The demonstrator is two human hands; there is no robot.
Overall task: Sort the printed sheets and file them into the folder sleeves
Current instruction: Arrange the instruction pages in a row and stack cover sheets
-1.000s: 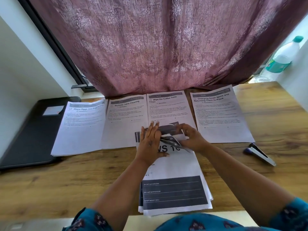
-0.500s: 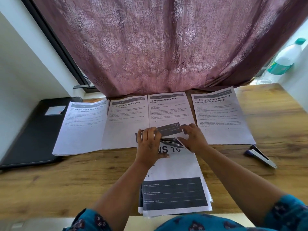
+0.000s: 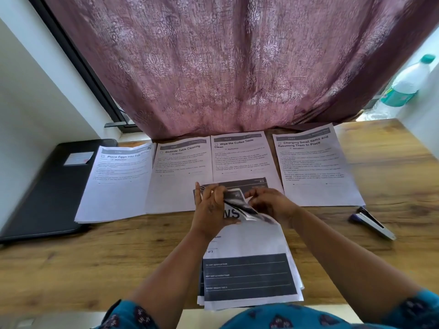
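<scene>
On the bench I log my left hand and right hand close together, both pinching the curled top corners of the near stack of printed sheets to separate pages, black folder unopened far left.

Colours and patterns, surface and surroundings

Curtain, 12 o'clock: mauve, pale floral motif. Surface: brown wood grain. Printed sheets: white, black text, dark grey bands. Folder, 9 o'clock: black, white label. Stapler, 3 o'clock: blue and silver. Bottle, 2 o'clock: white, teal cap and label. Sleeves: teal, dark motifs.
</scene>
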